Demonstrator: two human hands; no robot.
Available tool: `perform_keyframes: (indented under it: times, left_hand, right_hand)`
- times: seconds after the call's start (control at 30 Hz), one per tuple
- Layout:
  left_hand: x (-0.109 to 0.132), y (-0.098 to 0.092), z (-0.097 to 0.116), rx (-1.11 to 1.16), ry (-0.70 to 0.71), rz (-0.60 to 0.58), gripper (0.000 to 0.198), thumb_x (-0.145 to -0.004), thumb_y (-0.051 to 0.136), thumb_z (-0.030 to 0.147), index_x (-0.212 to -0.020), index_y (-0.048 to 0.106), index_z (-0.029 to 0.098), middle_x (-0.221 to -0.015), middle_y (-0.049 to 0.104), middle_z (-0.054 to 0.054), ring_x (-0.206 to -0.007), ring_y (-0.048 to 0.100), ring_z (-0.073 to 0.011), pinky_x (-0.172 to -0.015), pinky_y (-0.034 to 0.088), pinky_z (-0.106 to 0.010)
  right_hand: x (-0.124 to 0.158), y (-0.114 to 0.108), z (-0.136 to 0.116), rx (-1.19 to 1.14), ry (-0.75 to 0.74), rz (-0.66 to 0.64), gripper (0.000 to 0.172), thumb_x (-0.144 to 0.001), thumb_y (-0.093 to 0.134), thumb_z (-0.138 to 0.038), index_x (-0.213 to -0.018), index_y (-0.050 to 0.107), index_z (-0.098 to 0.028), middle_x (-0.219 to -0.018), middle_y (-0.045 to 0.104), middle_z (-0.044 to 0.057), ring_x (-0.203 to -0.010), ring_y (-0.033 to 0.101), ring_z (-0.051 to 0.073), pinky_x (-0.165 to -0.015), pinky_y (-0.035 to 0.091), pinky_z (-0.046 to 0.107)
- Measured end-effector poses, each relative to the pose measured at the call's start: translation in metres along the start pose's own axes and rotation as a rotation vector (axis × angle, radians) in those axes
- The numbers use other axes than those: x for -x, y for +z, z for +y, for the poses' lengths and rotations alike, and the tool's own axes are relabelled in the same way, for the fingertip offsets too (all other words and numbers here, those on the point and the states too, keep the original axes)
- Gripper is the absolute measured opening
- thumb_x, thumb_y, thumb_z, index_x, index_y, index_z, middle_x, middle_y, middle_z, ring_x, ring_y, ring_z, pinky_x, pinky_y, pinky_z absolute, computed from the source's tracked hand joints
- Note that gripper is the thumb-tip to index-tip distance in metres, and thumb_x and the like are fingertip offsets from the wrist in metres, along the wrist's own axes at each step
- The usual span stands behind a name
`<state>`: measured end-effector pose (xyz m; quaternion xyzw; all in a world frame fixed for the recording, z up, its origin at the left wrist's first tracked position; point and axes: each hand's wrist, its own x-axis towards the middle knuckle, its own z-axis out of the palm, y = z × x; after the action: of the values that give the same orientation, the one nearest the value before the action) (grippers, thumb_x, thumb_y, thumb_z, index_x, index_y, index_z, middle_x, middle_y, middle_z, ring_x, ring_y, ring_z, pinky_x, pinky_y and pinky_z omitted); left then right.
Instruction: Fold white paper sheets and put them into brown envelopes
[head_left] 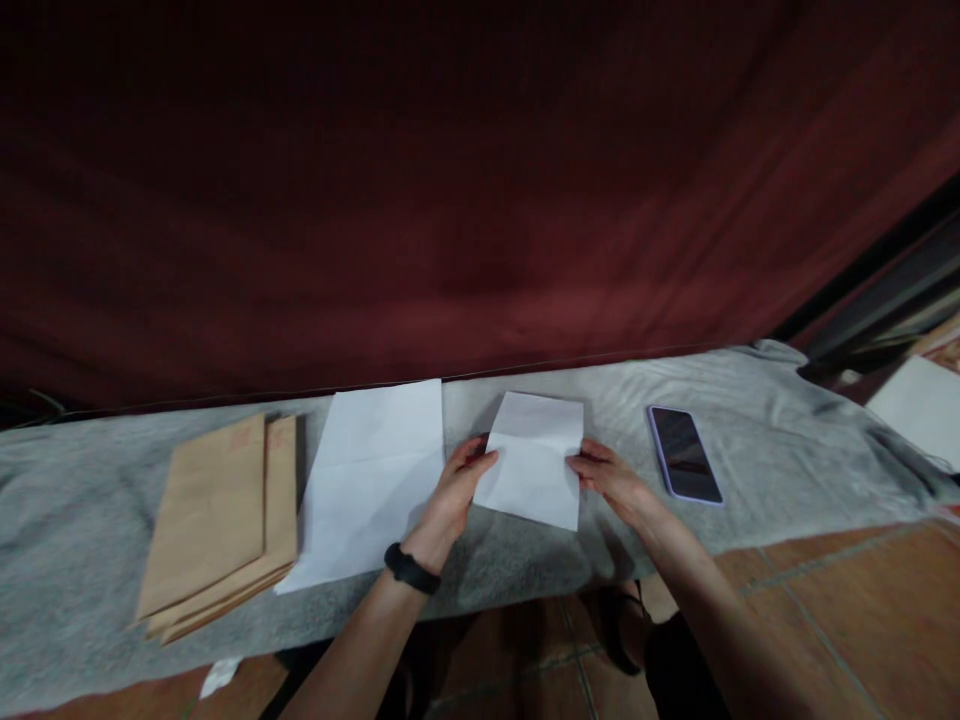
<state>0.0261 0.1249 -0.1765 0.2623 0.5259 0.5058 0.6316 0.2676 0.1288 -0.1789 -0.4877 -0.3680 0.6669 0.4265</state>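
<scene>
Between my hands is a white sheet of paper (534,460), smaller than the sheets beside it and creased across its middle. My left hand (460,487) pinches its left edge, thumb on top and fingers underneath. On the opposite edge, my right hand (606,472) grips the paper in the same way. Larger white sheets (367,480) with a crease across them lie flat just left of my left hand. Whether the held paper is one layer or folded over, I cannot tell.
A stack of brown envelopes (210,510) lies at the left on a grey cloth (780,450). To the right rests a phone (686,455) in a purple case. A dark red curtain (465,200) hangs behind. Below is a tiled floor (862,600) with a white scrap (220,677).
</scene>
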Motion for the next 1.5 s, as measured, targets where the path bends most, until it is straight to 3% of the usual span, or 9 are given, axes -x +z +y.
perform_keyframes:
  times: [0.27,0.4,0.53,0.63,0.73,0.9,1.07,1.27,1.5]
  left_hand:
    - [0.006,0.003,0.002,-0.047,0.016,-0.099,0.028,-0.061,0.078,0.026,-0.086,0.068,0.017,-0.081,0.070,0.000,-0.066,0.062,-0.0137,-0.065,0.044,-0.025]
    - [0.006,0.004,0.008,0.053,0.115,-0.063,0.026,-0.060,0.077,0.023,-0.083,0.065,0.018,-0.077,0.068,0.002,-0.067,0.062,-0.0131,-0.067,0.045,-0.025]
    - [0.006,0.006,0.014,0.141,0.180,-0.024,0.026,-0.060,0.078,0.022,-0.081,0.062,0.019,-0.074,0.067,0.004,-0.066,0.062,-0.0124,-0.067,0.046,-0.024]
    - [0.007,0.010,0.017,0.182,0.161,-0.024,0.030,-0.059,0.079,0.022,-0.084,0.063,0.019,-0.076,0.069,0.003,-0.069,0.065,-0.0151,-0.070,0.049,-0.026]
    - [0.010,0.014,0.019,0.230,0.159,-0.044,0.033,-0.058,0.082,0.023,-0.085,0.063,0.019,-0.080,0.070,0.002,-0.076,0.067,-0.0167,-0.074,0.050,-0.027]
    - [0.012,0.014,0.021,0.164,0.170,-0.194,0.038,-0.078,0.071,0.051,-0.099,0.066,0.019,-0.103,0.070,-0.008,-0.093,0.068,-0.0220,-0.079,0.052,-0.033]
    - [0.010,0.013,0.009,-0.068,0.245,0.044,0.049,-0.073,0.080,0.039,-0.115,0.060,0.025,-0.120,0.064,-0.007,-0.109,0.062,-0.0230,-0.087,0.052,-0.034]
    - [0.017,0.020,0.002,0.219,0.006,-0.204,0.041,-0.068,0.080,0.025,-0.106,0.064,0.021,-0.108,0.071,-0.009,-0.100,0.068,-0.0261,-0.086,0.055,-0.039]
    - [0.013,0.019,-0.009,0.312,-0.050,-0.133,0.029,-0.063,0.082,0.017,-0.087,0.066,0.019,-0.092,0.074,-0.003,-0.082,0.069,-0.0182,-0.079,0.055,-0.034]
  right_hand:
    - [-0.004,-0.002,0.006,0.063,0.007,0.147,0.048,-0.068,0.077,-0.037,-0.111,0.065,-0.021,-0.082,0.071,0.001,-0.067,0.065,0.017,-0.058,0.051,0.027]
    - [-0.004,-0.005,0.005,0.353,-0.303,0.252,0.051,-0.081,0.064,-0.043,-0.128,0.057,-0.023,-0.099,0.071,0.006,-0.086,0.067,0.021,-0.077,0.056,0.036]
    - [0.020,0.007,-0.005,0.837,-0.649,0.029,0.059,-0.092,0.055,-0.040,-0.148,0.039,-0.029,-0.152,0.042,0.008,-0.139,0.040,0.025,-0.114,0.037,0.047]
    - [0.036,0.022,-0.004,1.154,-0.796,-0.157,0.081,-0.086,0.067,-0.041,-0.155,0.027,-0.029,-0.161,0.028,0.007,-0.147,0.027,0.029,-0.120,0.026,0.052]
    - [0.038,0.031,0.004,1.212,-0.893,-0.172,0.065,-0.091,0.055,-0.020,-0.152,0.035,-0.031,-0.157,0.038,0.004,-0.144,0.034,0.025,-0.122,0.023,0.052]
    - [0.023,0.026,0.004,0.448,-0.619,0.231,0.035,-0.094,0.053,-0.030,-0.126,0.064,-0.025,-0.126,0.068,0.005,-0.120,0.061,0.025,-0.107,0.047,0.043]
    - [0.019,0.025,-0.006,-0.323,-0.268,0.347,0.039,-0.077,0.075,-0.039,-0.111,0.065,-0.023,-0.102,0.076,0.003,-0.093,0.072,0.025,-0.079,0.061,0.035]
    - [0.021,0.035,0.018,-0.358,-0.039,0.261,0.030,-0.076,0.072,-0.037,-0.102,0.062,-0.025,-0.098,0.076,0.004,-0.086,0.073,0.026,-0.066,0.062,0.037]
    - [0.019,0.038,0.031,-0.258,-0.018,0.280,0.031,-0.074,0.070,-0.041,-0.099,0.059,-0.027,-0.092,0.076,0.004,-0.087,0.073,0.029,-0.065,0.061,0.040]
